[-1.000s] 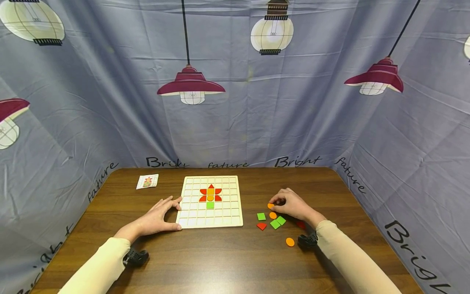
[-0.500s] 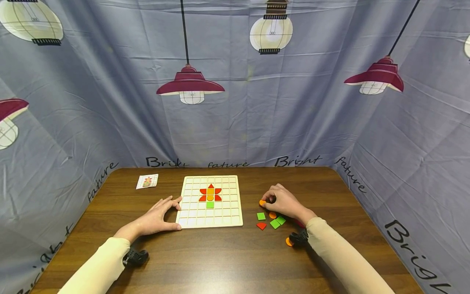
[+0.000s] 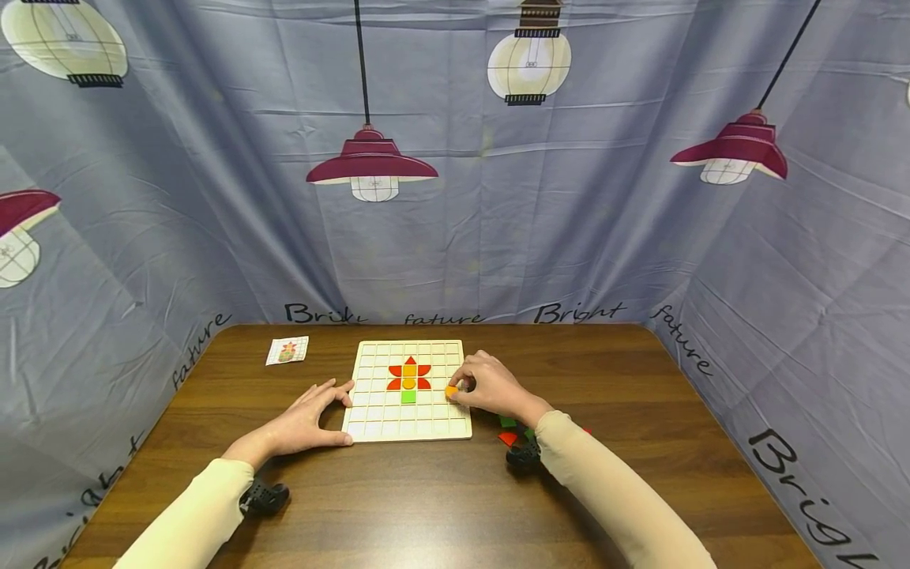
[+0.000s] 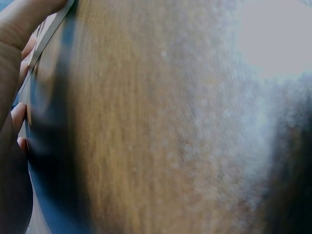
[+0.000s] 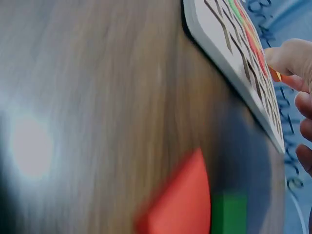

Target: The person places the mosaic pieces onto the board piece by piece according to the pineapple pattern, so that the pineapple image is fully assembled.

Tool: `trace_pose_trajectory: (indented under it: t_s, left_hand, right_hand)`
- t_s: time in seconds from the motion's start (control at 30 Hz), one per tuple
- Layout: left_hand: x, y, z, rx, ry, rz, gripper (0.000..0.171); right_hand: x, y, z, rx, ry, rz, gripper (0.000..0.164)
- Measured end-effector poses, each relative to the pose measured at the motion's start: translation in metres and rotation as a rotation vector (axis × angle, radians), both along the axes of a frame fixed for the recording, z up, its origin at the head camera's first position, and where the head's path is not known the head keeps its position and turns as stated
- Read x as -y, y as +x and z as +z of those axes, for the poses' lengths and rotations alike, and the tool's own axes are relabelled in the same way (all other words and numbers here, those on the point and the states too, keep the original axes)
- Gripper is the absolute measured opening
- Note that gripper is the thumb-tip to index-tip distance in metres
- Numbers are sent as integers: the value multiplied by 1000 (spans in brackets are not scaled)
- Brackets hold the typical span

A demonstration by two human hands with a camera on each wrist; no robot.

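A cream grid board (image 3: 370, 431) lies on the brown table, bearing a flower-like figure of red tiles (image 3: 424, 384), orange tiles (image 3: 408, 371) and a green square tile (image 3: 408, 397). At its left edge rests my left hand (image 3: 306, 419), thumb near the front corner and fingers spread along the side. Between thumb and fingertips my right hand (image 3: 490, 386) pinches an orange round tile (image 3: 451, 392) over the board's right side. The same tile (image 5: 275, 74) peeks out past the right fingers in the right wrist view, close above the grid.
Right of the board lie a red tile (image 3: 507, 438) and green tiles (image 3: 508, 423), partly hidden under the right forearm. A small pattern card (image 3: 287, 350) lies at the back left. A grey-blue curtain (image 3: 455, 261) printed with lamps surrounds the table (image 3: 398, 506).
My right hand has picked the orange round tile up from the loose tiles and carried it left over the board. The left hand stays at the board's edge.
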State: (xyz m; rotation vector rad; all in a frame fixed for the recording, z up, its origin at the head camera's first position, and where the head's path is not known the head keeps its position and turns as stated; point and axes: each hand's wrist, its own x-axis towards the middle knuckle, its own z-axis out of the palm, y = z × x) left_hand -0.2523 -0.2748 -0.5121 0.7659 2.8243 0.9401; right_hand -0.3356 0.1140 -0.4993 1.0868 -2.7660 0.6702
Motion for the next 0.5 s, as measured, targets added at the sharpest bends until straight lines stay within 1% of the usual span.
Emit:
trace_pose_trajectory:
  t_s: [0.17,0.23,0.5]
  left_hand:
    - [0,0,-1,-25,3,-6,50]
    - [1,0,-1,-24,4,-3,50]
    - [1,1,-1,-21,0,0,50]
  right_hand:
    - [23,2,-2,-24,27,22,16]
    - [30,2,-3,-31,35,29,16]
    - [43,3,-5,-45,34,30,17]
